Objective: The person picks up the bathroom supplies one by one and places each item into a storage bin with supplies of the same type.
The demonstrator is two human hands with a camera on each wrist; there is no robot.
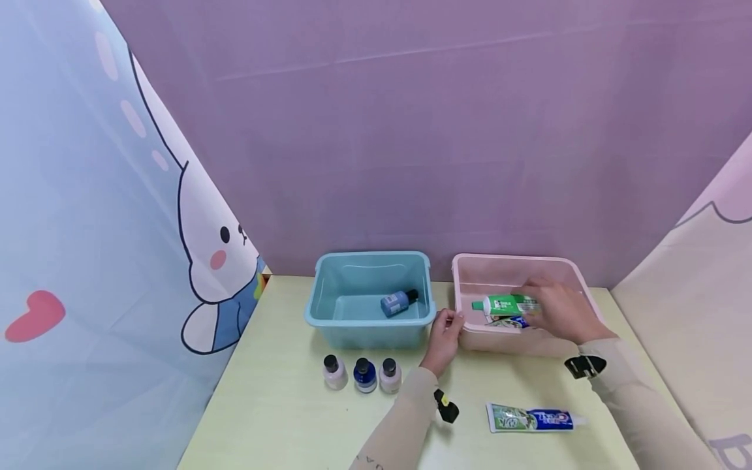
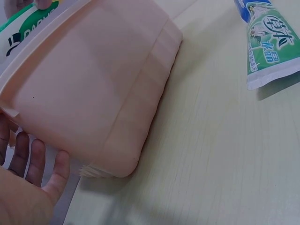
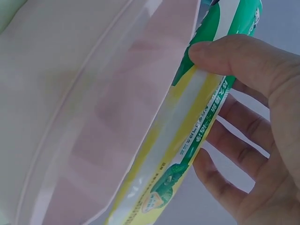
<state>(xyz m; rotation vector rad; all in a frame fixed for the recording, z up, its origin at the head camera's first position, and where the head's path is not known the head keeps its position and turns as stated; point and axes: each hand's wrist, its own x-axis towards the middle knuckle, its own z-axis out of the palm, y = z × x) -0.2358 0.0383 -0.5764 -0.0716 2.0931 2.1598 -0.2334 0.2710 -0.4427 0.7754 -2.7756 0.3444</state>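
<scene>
My right hand [image 1: 561, 310] pinches a green, white and yellow toothpaste tube [image 1: 508, 305] between thumb and fingers at the mouth of a pink rectangular plastic bin [image 1: 517, 343]; a dark-blue printed tube [image 1: 510, 322] lies inside, beneath it. My left hand [image 1: 443, 343] grips the bin's near-left rim corner. Nearer me than my right hand, a green-and-blue toothpaste tube [image 1: 531, 419] rests on the pale tabletop [image 1: 282, 418]. Left of my left hand are three small black-capped bottles [image 1: 365, 376] and a teal plastic bin [image 1: 370, 336] holding a blue bottle [image 1: 395, 303].

Even, diffuse light, soft shadows on the pale tabletop [image 1: 264, 418], wrist views dimmer than the head view.
</scene>
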